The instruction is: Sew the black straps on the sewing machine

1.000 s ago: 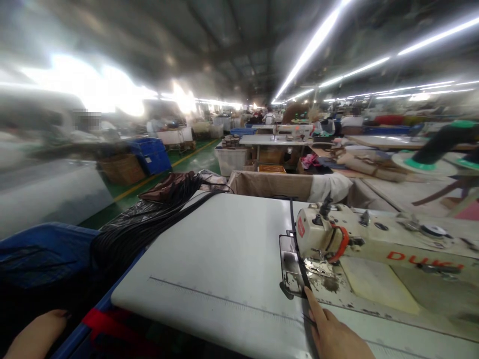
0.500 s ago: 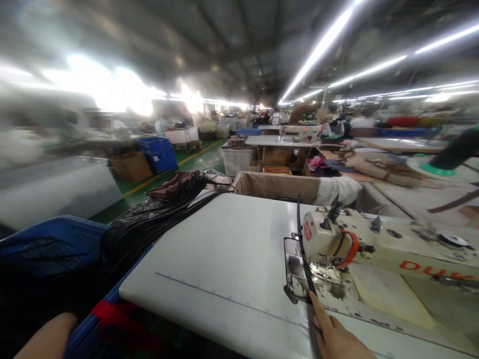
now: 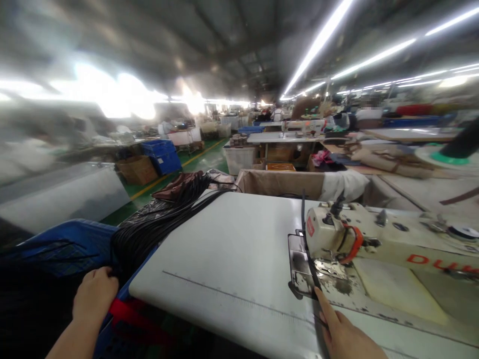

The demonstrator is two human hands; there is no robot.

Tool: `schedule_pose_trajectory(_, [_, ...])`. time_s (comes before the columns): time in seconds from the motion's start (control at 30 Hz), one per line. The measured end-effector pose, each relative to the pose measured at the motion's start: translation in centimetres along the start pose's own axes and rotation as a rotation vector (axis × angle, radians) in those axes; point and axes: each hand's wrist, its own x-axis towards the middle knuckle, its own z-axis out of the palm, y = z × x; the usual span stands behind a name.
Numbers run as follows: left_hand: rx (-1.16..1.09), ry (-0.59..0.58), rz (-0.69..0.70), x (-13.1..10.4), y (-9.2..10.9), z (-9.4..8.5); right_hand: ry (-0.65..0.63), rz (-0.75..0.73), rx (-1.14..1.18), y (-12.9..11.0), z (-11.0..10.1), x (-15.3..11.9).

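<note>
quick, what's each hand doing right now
Left hand: closed on the bundle of black straps by the blue crate.
Right hand: open, fingers flat on the black strap.

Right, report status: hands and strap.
Right hand flat on black strap at sewing machine. Left hand on black strap bundle. Nothing blocking.

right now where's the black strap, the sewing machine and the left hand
black strap (image 3: pixel 309 262), head view, the stretch running over the needle plate
sewing machine (image 3: pixel 377 242), head view, the cream arm behind the head
left hand (image 3: pixel 94 298), head view, the back of the hand
</note>
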Motion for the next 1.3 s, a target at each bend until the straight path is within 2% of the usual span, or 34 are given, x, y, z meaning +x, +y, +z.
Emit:
schedule_pose_trajectory(0.07, [-0.024, -0.011, 0.088, 0.2, 1.9, 1.9, -0.022, 0.04, -0.083, -0.6, -0.4, 0.0])
schedule_pose_trajectory(0.13, [-0.087, 0.022, 0.235, -0.3, 5.4, 3.1, -0.058, 0.077, -0.149, -1.3, -0.9, 0.0])
schedule_pose_trajectory(0.2, [-0.191, 0.043, 0.397, -1.6, 10.1, 3.6, -0.097, 0.096, -0.185, -2.0, -1.6, 0.1])
schedule_pose_trajectory(0.27, [-0.322, -0.028, 0.529, -3.8, 15.5, 3.4, -0.139, 0.115, -0.203, -2.5, -2.1, 0.2])
schedule_pose_trajectory(0.33, [-0.423, -0.102, 0.641, -6.7, 20.9, 2.9, -0.169, 0.135, -0.207, -2.8, -2.6, 0.3])
schedule_pose_trajectory(0.47, [-0.536, -0.11, 0.842, -13.4, 30.4, 0.8, -0.19, 0.147, -0.194, -3.0, -2.9, 0.2])
schedule_pose_trajectory(0.53, [-0.58, -0.124, 1.004, -16.5, 34.1, -0.8, -0.194, 0.151, -0.196, -2.9, -2.8, 0.2])
schedule_pose_trajectory(0.57, [-0.582, -0.168, 1.101, -17.7, 35.7, -1.7, -0.196, 0.153, -0.195, -2.8, -2.7, 0.1])
schedule_pose_trajectory(0.63, [-0.588, -0.226, 1.21, -19.7, 38.1, -3.3, -0.2, 0.154, -0.178, -2.5, -2.5, 0.0])
schedule_pose_trajectory(0.7, [-0.598, -0.278, 1.254, -20.9, 39.7, -4.4, -0.193, 0.155, -0.135, -2.2, -2.2, -0.3])
schedule_pose_trajectory(0.8, [-0.614, -0.301, 1.257, -21.6, 40.7, -5.2, -0.157, 0.162, -0.054, -1.7, -1.7, -0.8])
schedule_pose_trajectory(1.03, [-0.653, -0.248, 1.238, -21.6, 40.4, -5.8, -0.095, 0.139, -0.041, -0.7, -0.4, -1.5])
schedule_pose_trajectory(1.3, [-0.667, -0.287, 1.226, -21.5, 40.5, -6.2, -0.023, 0.078, -0.055, 0.1, 0.3, -1.7])
